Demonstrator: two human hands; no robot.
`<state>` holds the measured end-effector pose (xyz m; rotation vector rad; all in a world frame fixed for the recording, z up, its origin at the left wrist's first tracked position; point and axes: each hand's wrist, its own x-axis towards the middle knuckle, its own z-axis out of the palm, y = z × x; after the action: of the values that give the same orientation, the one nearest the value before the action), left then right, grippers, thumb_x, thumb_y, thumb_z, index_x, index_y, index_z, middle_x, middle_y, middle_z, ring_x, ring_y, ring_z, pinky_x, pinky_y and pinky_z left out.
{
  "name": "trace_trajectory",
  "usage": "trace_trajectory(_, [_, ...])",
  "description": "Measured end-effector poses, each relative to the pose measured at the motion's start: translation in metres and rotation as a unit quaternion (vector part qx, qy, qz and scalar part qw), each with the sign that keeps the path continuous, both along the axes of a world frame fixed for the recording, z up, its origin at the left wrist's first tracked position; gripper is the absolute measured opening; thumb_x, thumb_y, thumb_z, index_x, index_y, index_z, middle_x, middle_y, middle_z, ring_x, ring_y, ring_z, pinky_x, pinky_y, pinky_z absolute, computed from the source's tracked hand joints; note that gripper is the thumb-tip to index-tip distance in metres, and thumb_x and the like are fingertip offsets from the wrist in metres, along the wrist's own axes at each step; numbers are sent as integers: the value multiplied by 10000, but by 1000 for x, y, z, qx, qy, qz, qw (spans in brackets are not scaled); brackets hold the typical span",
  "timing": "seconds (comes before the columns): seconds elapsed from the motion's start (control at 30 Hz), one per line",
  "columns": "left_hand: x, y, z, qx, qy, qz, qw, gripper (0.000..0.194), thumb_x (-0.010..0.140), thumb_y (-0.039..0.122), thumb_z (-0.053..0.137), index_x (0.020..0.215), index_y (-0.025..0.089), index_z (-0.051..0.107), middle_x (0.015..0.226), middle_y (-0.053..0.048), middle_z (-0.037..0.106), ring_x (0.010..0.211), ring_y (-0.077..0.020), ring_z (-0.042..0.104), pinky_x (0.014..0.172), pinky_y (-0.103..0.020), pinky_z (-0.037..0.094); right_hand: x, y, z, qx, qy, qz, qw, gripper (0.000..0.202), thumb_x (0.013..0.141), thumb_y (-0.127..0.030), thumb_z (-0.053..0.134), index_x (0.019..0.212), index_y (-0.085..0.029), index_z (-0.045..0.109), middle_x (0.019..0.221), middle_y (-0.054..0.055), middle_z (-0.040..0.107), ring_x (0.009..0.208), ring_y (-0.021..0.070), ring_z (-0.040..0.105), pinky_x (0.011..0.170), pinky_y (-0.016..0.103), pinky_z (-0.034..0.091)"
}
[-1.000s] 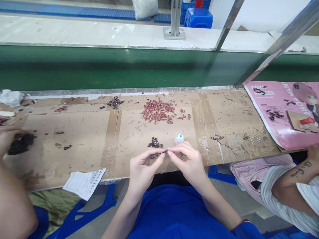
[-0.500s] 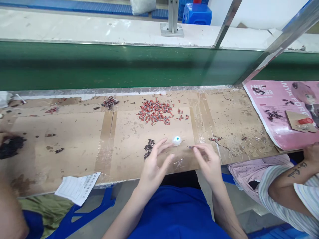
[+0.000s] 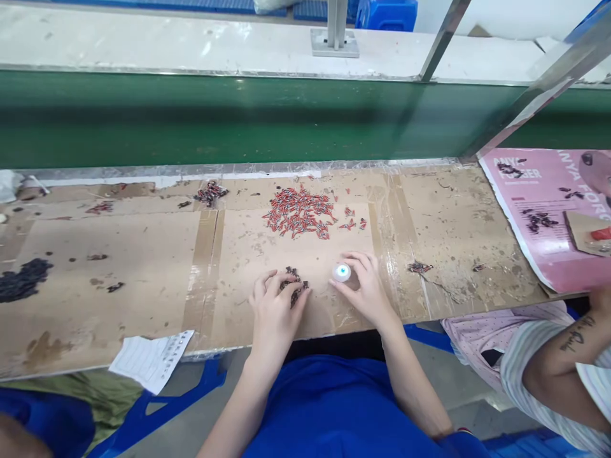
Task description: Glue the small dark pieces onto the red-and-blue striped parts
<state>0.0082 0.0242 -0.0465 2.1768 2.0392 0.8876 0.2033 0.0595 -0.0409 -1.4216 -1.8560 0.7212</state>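
Observation:
My left hand is over a small heap of dark metallic-looking parts, its thumb and forefinger closed on one small dark part at the heap's right side. Beside it, my right hand has thumb and fingers curved around a small round white container with a bright blue spot on top. Above both hands lies a wide pile of small red parts with metallic bits, a few strays at its right.
Taped cardboard covers the bench. Further left are a red-and-dark cluster, a black heap and a paper sheet. A pink poster lies right, near another person's arm. A green strip runs behind.
My right hand has moved left from a small dark piece to the white container. My left hand has shifted left onto the dark heap, fingers closing. At far left, another person's hand has withdrawn.

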Motion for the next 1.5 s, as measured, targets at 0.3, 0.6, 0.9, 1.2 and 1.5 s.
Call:
trace_trajectory(0.3, [10, 4, -8, 0, -23, -36, 999, 158, 901, 209, 601, 842, 223, 747, 934, -87, 723, 1065, -323, 533, 863, -469, 441, 15, -3, -1, -160, 273, -33, 948, 463, 718, -599, 726, 974, -220, 656, 852, 37, 703, 731, 199, 642, 643, 316, 510])
trace_trajectory(0.6, [10, 6, -10, -29, -71, -77, 994, 190, 914, 216, 580, 1018, 254, 734, 936, -67, 769, 1131, -307, 587, 926, -468, 428, 8, -8, 4, -184, 406, -183, 876, 365, 562, -445, 813, 787, -214, 643, 671, 6, 660, 560, 151, 570, 496, 267, 435])
trace_trajectory(0.9, [10, 11, -14, -16, -89, -52, 995, 124, 922, 244, 604, 970, 246, 718, 918, -40, 793, 992, -245, 706, 935, -425, 402, -8, -9, -1, -142, 320, -185, 918, 249, 697, -445, 734, 741, -219, 638, 687, 32, 723, 612, 191, 659, 570, 304, 541])
trace_trajectory(1.2, [8, 9, -15, -23, -74, -51, 996, 135, 929, 256, 603, 919, 263, 737, 944, -37, 793, 986, -231, 717, 968, -428, 385, -8, -10, -5, -156, 263, -161, 938, 211, 756, -410, 718, 785, -204, 680, 718, 42, 750, 646, 202, 683, 589, 302, 543])
trace_trajectory(1.5, [9, 10, -14, -27, -80, -49, 995, 141, 932, 267, 600, 906, 273, 738, 924, -33, 795, 970, -232, 723, 974, -439, 382, -8, -10, -5, -163, 249, -153, 942, 210, 786, -411, 704, 809, -203, 687, 727, 39, 749, 671, 201, 682, 614, 305, 548])
